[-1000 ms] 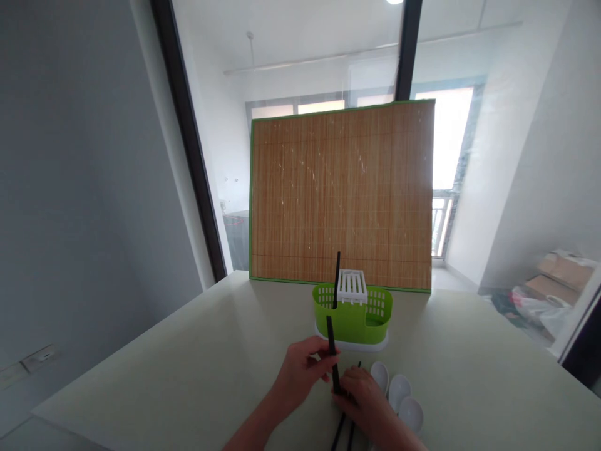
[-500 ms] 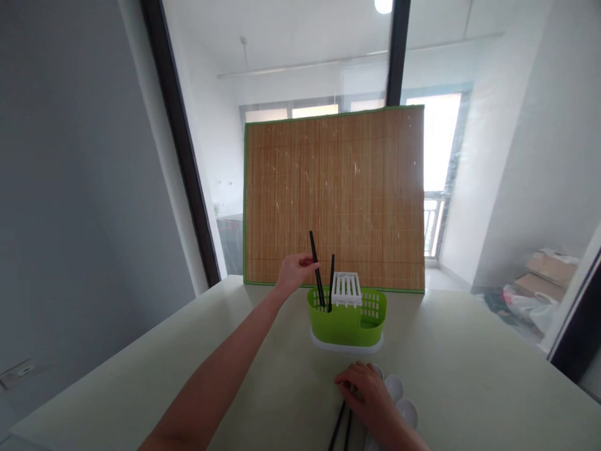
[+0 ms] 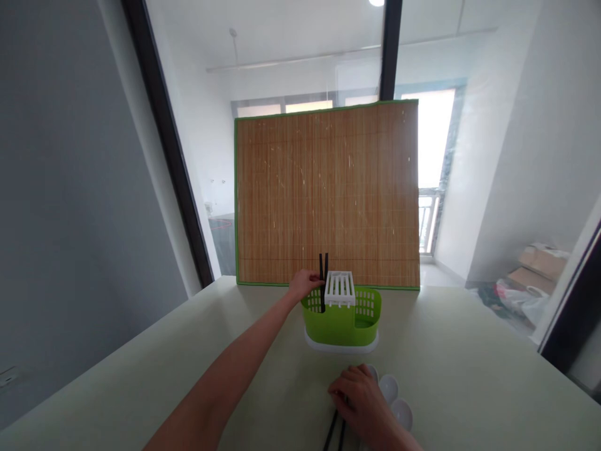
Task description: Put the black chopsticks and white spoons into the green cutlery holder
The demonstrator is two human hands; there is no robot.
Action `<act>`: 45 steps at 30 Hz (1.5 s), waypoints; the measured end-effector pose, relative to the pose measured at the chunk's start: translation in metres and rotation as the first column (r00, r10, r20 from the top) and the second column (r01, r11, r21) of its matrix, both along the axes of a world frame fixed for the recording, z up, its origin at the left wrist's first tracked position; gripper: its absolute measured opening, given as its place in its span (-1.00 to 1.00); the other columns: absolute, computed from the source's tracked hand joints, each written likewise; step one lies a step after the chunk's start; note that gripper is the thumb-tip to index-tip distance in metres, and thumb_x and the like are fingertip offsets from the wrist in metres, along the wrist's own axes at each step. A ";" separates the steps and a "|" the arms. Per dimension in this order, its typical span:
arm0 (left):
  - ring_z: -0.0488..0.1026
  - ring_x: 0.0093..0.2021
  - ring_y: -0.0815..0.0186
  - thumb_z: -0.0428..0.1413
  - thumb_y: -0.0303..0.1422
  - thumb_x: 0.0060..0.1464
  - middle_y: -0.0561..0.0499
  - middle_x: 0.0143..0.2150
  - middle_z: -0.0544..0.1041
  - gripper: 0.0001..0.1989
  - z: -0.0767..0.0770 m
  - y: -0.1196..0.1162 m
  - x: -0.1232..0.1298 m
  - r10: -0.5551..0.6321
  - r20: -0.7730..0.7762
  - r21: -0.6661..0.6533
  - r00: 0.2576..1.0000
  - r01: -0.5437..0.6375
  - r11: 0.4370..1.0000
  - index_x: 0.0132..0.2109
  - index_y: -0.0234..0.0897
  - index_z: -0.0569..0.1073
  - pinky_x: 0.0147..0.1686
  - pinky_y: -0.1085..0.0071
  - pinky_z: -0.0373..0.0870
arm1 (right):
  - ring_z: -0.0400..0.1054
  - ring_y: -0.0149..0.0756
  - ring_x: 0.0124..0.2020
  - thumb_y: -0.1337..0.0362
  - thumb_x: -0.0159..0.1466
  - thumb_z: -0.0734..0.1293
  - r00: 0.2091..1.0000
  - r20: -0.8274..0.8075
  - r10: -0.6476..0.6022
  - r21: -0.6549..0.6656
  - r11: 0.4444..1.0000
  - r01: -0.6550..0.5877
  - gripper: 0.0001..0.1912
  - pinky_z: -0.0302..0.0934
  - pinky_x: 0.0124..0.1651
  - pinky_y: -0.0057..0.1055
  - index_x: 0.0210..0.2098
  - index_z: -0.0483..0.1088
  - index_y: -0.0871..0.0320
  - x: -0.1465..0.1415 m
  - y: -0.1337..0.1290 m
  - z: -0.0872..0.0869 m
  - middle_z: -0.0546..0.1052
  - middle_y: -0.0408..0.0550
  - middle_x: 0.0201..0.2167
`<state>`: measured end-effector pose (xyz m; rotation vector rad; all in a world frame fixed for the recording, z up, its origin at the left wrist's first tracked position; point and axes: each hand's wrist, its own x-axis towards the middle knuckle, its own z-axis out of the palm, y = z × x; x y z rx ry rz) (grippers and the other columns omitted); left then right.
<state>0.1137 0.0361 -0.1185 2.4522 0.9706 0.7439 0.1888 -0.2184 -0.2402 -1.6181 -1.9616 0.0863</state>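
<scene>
A green basket (image 3: 335, 327) on a white base stands on the table, with a white slatted rack (image 3: 340, 288) on top. Two black chopsticks (image 3: 323, 266) stand upright in its left compartment. My left hand (image 3: 305, 284) is at the basket's left end, its fingers closed on the chopsticks. Nearer to me, my right hand (image 3: 359, 396) rests low over the table with its fingers closed on more black chopsticks (image 3: 331, 431), whose lower parts stick out toward me. White spoons (image 3: 389, 388) lie beside and partly under my right hand.
The pale table (image 3: 263, 382) spreads out around the basket. Behind it a bamboo mat (image 3: 326, 194) with a green border stands upright against glass. Cardboard boxes and bags (image 3: 539, 275) lie on the floor beyond, at the right.
The chopstick in my left hand has moved down and right, from a tilt to nearly upright beside the other one. The view has shifted slightly; my right hand stays over the chopsticks on the table.
</scene>
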 end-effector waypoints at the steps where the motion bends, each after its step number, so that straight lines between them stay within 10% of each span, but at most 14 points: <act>1: 0.48 -0.27 0.26 0.13 -0.21 -0.03 -0.08 -0.27 0.57 -0.71 -0.001 0.001 0.001 -0.009 -0.015 -0.001 1.000 0.009 1.000 -0.22 -0.31 0.54 -0.34 0.44 0.32 | 0.28 -0.31 -0.31 0.35 0.24 0.22 1.000 0.000 0.001 -0.001 1.000 -0.001 -0.86 -0.07 -0.21 -0.38 -0.35 0.42 0.04 0.000 0.000 0.000 0.48 -0.18 -0.41; 20: 0.45 -0.30 0.27 0.11 -0.17 -0.03 -0.06 -0.21 0.55 -0.65 0.004 -0.001 0.000 -0.010 0.036 0.007 0.999 0.010 1.000 -0.14 -0.25 0.54 -0.35 0.45 0.31 | 0.29 -0.35 -0.30 0.39 0.22 0.24 1.000 -0.006 -0.011 0.013 1.000 0.011 -0.85 -0.07 -0.18 -0.40 -0.34 0.41 0.03 0.005 0.000 -0.005 0.49 -0.23 -0.40; 27: 0.40 -0.28 0.33 -0.05 -0.16 0.11 -0.09 -0.13 0.47 -0.61 -0.036 -0.082 -0.049 0.141 0.480 -0.073 0.866 -0.121 0.990 -0.01 -0.28 0.40 -0.33 0.43 0.36 | 0.31 -0.31 -0.32 0.39 0.23 0.23 0.997 -0.033 -0.066 0.043 0.997 0.068 -0.83 -0.03 -0.20 -0.39 -0.33 0.43 0.04 0.013 0.000 -0.001 0.50 -0.19 -0.38; 34: 0.32 -0.03 0.16 0.12 -0.18 -0.05 -0.09 0.03 0.39 -0.45 -0.115 -0.205 -0.096 -0.052 -0.151 -0.098 0.987 0.038 0.995 0.12 -0.17 0.30 -0.03 0.27 0.30 | 0.31 -0.29 -0.33 0.37 0.24 0.23 0.992 -0.061 -0.113 0.061 0.991 0.117 -0.85 0.00 -0.20 -0.38 -0.32 0.43 0.05 0.017 -0.003 0.004 0.48 -0.18 -0.42; 45: 0.35 -0.04 0.17 -0.08 -0.50 -0.02 -0.10 -0.08 0.44 -0.67 -0.097 -0.227 -0.110 0.155 -0.552 0.000 0.819 -0.186 0.983 -0.12 -0.25 0.45 -0.11 0.31 0.33 | 0.32 -0.30 -0.31 0.37 0.25 0.20 0.996 -0.045 -0.077 0.044 0.996 0.079 -0.81 0.03 -0.19 -0.38 -0.30 0.43 0.04 0.016 -0.003 -0.001 0.49 -0.19 -0.39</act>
